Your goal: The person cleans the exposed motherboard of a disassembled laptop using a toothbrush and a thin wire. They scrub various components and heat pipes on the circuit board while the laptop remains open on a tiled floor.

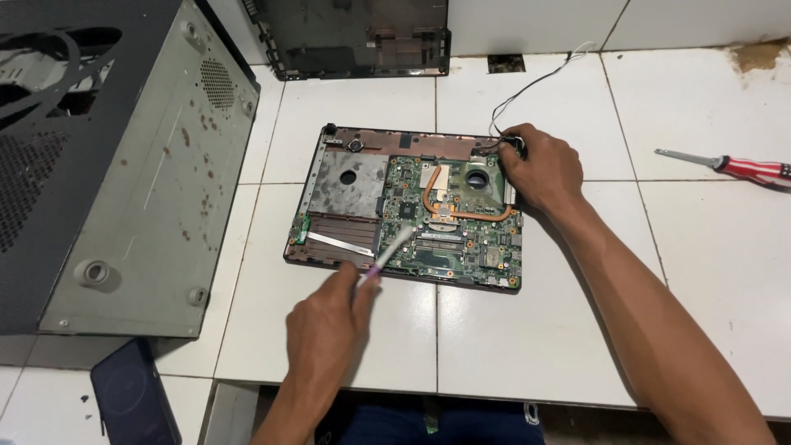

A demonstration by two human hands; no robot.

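On white tiled worktop [527, 346], centre: opened laptop base [405, 206], bottom cover off, green motherboard [449, 222] exposed w/ copper heat pipe [449, 210] and fan [478, 177].

Item 1 – left hand [325, 330], at 6 o'clock of the base. Fingers closed around a slim pale tool [387, 251] w/ purple grip (screwdriver or spudger, blurred, cannot tell which); tip points toward 1 o'clock, over the board's lower middle near the memory slots.

Item 2 – right hand [540, 169], at 2 o'clock of the base. Fingers pressed down on the rear right corner, curled over a small dark part there; black and white wires [535, 82] run off toward 12 o'clock. Whether it grips the part or merely steadies the chassis: cannot tell.

Item 3 – surroundings. Grey desktop PC case [140, 173] on its side at 9 o'clock; dark laptop cover [358, 37] at 12 o'clock; red-handled screwdriver [733, 167] at 3 o'clock, well apart; dark phone [132, 395] at 7 o'clock, below worktop edge.

Handling note (judgement): keep the right hand's weight on the plastic frame, not on the board; bring the tool tip down slow and square, clear of the small components; keep the loose wires from snagging under the palm.
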